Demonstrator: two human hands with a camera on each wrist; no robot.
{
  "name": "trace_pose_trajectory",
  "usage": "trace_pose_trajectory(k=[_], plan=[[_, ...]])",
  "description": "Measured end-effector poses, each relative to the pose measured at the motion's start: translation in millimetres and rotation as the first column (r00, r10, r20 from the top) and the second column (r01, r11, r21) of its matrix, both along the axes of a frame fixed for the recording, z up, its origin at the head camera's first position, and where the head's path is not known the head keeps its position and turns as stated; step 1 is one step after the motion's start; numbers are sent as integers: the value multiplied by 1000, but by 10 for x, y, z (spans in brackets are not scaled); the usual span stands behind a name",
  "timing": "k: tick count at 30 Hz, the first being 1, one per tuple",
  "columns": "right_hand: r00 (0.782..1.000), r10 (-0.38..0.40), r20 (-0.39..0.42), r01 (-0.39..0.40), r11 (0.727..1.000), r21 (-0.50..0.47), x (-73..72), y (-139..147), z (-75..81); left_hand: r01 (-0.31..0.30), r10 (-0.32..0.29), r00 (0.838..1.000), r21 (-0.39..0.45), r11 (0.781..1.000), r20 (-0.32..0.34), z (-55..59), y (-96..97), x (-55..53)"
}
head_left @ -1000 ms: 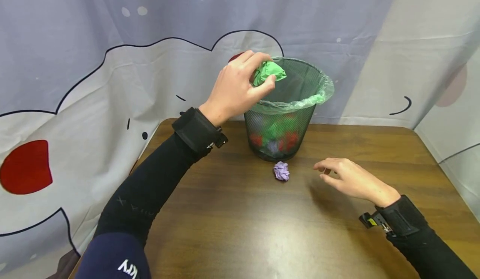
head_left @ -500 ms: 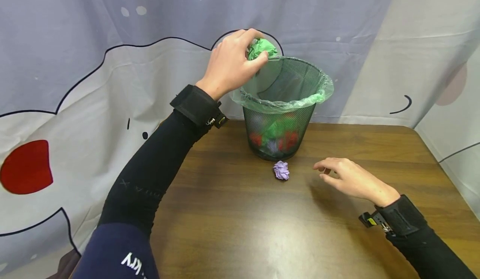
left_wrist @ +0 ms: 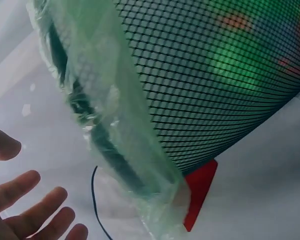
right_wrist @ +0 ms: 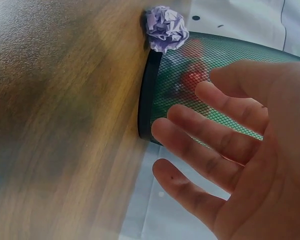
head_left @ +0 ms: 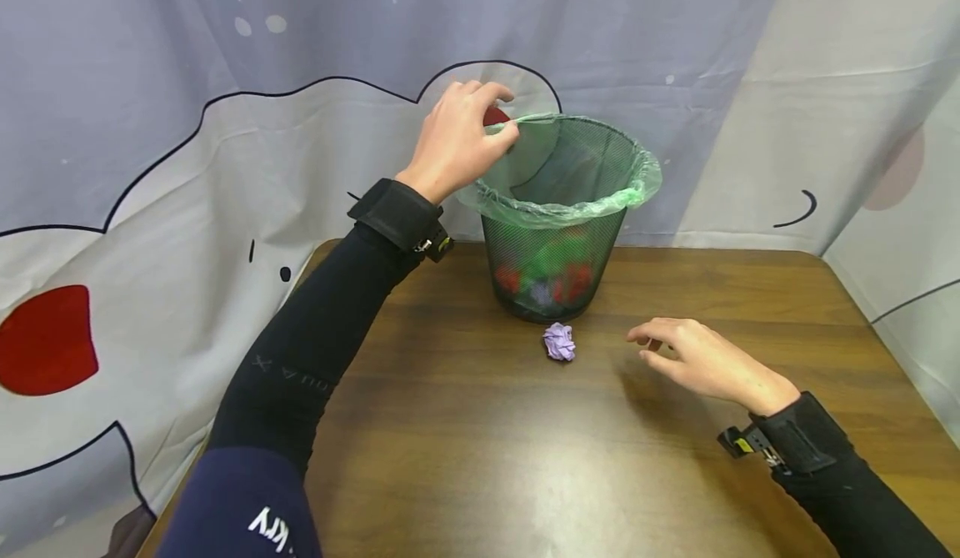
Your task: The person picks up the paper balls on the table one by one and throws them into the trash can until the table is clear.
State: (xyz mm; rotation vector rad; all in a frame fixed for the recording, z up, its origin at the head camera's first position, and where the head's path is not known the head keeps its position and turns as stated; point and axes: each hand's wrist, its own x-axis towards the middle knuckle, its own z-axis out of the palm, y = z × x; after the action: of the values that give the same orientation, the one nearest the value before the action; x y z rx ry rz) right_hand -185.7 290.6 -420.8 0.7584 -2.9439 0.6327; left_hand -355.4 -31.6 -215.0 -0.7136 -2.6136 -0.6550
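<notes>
My left hand [head_left: 459,137] is at the left rim of a black mesh wastebasket [head_left: 558,266], fingers and thumb spread with nothing between them. A pale green plastic liner [head_left: 637,195] folds over the basket's rim. In the left wrist view the fingertips [left_wrist: 52,197] are apart from the liner. Crumpled paper in green [head_left: 562,253], red [head_left: 573,283] and purple shows through the mesh. A crumpled purple paper ball [head_left: 559,342] lies on the table just in front of the basket. To its right, my right hand [head_left: 705,362] hovers low over the table, its fingers loosely bent and holding nothing.
The basket stands near the back edge of a brown wooden table [head_left: 465,441]. Behind it hangs a printed fabric curtain [head_left: 360,24], which also runs down the left and right sides.
The left hand rose over the basket's rim with a green paper ball and let it go; the ball is out of the hand now. The right hand has stayed in place.
</notes>
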Motion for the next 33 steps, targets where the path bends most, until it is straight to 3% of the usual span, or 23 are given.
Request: trace_pose_trajectory(k=[7, 16, 33], plan=[[1000, 1, -2, -1, 1000, -1, -4, -1, -4, 25, -25, 1000, -8, 1000, -6, -122, -47, 61], [1000, -2, -4, 2, 1000, -2, -12, 11, -25, 80, -78, 996, 57, 995, -40, -342, -127, 168], [1000, 12, -7, -12, 1000, -3, -30, -34, 2, 143, -127, 982, 110, 984, -142, -815, -281, 489]])
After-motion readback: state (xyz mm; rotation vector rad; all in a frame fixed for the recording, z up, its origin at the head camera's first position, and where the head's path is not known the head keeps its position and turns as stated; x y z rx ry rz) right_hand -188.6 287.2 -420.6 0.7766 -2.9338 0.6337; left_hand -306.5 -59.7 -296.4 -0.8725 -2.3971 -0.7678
